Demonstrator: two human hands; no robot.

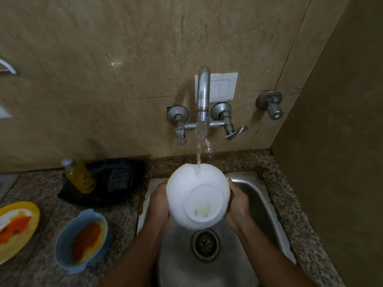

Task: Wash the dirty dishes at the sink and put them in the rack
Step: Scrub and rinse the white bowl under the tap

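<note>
**Bowl under the tap, base toward me**

Bowl (198, 196) first — white, round, turned so its flat foot ring faces me, held over the sink (257, 195) in the lower middle of the frame, just above the drain (205, 244). My left hand (159, 206) cups its left side and my right hand (238, 206) its right, fingers curled round the wall, so both hands are holding the bowl between them. A pale yellowish smear sits on the base inside the foot ring; the rest of the outside looks clean and wet. I cannot see the inside from here.

What could go wrong, as I judge it: the wall is wet and smooth, and I grip only by its curve, so it could slip and knock against the steel basin. The stream strikes the rounded upper edge, and from that curve water could fan out over the counter or back at me. The smear sits low, away from where the water lands — it may stay unless I tilt the bowl or rub it.

Left of the sink, at lower left, a blue bowl (81, 241) and a yellow plate (16, 228) wait with orange-red residue. Behind them stand a yellow soap bottle (79, 177) and a dark pan (107, 181). Farther up, the tap (202, 96) runs from the tiled wall at centre frame. No rack is in view.
</note>
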